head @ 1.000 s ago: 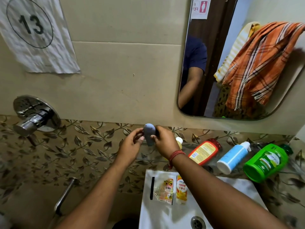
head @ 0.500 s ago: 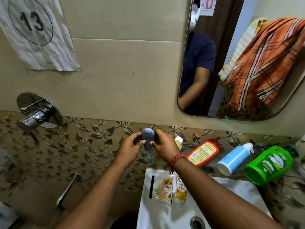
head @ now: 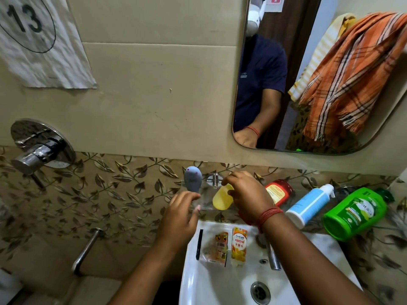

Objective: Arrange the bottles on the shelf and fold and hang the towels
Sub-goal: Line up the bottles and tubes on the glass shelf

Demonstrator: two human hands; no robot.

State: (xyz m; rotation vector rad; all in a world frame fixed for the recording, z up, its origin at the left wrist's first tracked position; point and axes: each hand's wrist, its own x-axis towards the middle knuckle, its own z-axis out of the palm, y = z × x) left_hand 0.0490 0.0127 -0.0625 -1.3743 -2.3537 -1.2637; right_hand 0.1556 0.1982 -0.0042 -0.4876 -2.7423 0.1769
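A: Item one, the grey bottle [head: 193,182]?

B: I log it upright on the glass shelf [head: 295,191], at its nine o'clock end, against the leaf-patterned tile. My left hand [head: 179,213] hangs just below it, at its six o'clock, fingers loosely spread and holding nothing; I cannot tell whether a fingertip touches the bottle.

A: Item two?

B: Yellow bottle [head: 222,198], lying tilted at three o'clock of the grey one. My right hand [head: 246,193] has its fingers curled over the bottle's upper end, gripping it.

A: The remainder of the shelf?

B: Toward three o'clock, in order: red bottle [head: 279,191], white and blue pump bottle [head: 309,204], green bottle [head: 356,213], all lying on their sides.

A: Towels?

B: Orange plaid towel [head: 352,69] and a yellow striped towel [head: 319,47] seen in the mirror [head: 374,139], hanging bunched at two o'clock.

A: Sundries?

B: Two sachets [head: 239,245] on the white basin [head: 220,289] rim, at six o'clock of the yellow bottle.
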